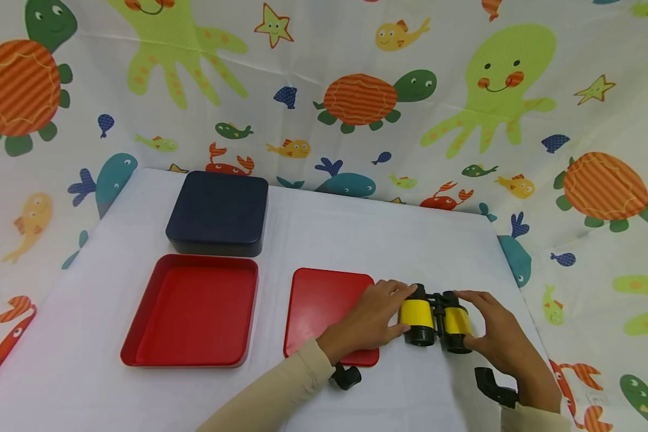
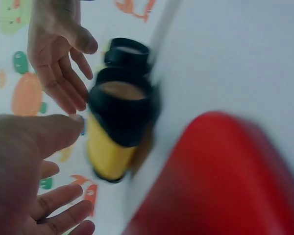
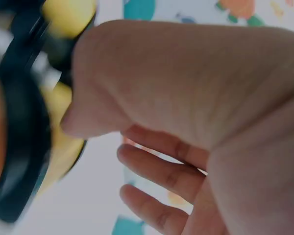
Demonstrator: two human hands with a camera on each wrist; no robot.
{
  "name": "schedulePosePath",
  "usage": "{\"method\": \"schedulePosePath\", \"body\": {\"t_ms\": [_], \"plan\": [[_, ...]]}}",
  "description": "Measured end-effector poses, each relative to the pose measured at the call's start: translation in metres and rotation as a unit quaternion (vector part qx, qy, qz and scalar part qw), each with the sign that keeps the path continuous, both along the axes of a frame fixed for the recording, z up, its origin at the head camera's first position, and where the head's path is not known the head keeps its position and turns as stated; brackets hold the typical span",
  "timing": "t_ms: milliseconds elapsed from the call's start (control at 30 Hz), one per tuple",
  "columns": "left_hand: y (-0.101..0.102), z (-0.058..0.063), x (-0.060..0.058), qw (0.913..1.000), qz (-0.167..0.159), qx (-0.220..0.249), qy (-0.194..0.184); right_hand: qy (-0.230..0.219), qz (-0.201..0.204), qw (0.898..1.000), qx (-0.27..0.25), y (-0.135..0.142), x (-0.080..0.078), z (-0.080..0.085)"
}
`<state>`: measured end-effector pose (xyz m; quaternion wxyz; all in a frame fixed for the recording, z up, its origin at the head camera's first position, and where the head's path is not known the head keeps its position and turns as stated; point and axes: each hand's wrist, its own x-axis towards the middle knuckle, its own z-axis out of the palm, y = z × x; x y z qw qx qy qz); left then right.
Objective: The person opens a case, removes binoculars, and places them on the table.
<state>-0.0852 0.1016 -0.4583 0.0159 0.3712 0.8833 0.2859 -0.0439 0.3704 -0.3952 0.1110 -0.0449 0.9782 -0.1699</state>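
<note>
One sea-animal backdrop (image 1: 324, 36) — three turtles (image 1: 360, 99) among its prints — rises behind one white table (image 1: 324, 231). On the table I count one red tray (image 1: 194, 315), one dark box (image 1: 218, 210) just behind it, and one red lid (image 1: 324, 306) lying to the tray's right, partly hidden by my left arm (image 1: 281, 390). My left grip (image 1: 375, 312) and right grip (image 1: 499, 333) are both spread, one at each side of the binoculars (image 1: 421, 315); whether either touches, I cannot tell. That one pair sits right of the lid, a yellow band (image 1: 417, 311) round each of its two black barrels (image 1: 422, 336).
</note>
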Motion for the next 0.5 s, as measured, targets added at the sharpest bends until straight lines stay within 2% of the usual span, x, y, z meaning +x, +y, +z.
{"method": "schedulePosePath", "body": {"t_ms": [167,333,500], "plan": [[-0.020,0.019,0.000,0.9993,0.024,0.028,-0.009,0.075,0.031,0.996,-0.042,-0.030,-0.004,0.015],[-0.043,0.033,0.002,0.9972,0.059,0.045,-0.010,0.146,0.067,0.984,-0.072,-0.060,-0.015,0.019],[-0.071,0.046,0.002,0.9934,0.089,0.071,-0.003,0.182,0.081,0.977,-0.082,-0.091,-0.027,0.022]]}}
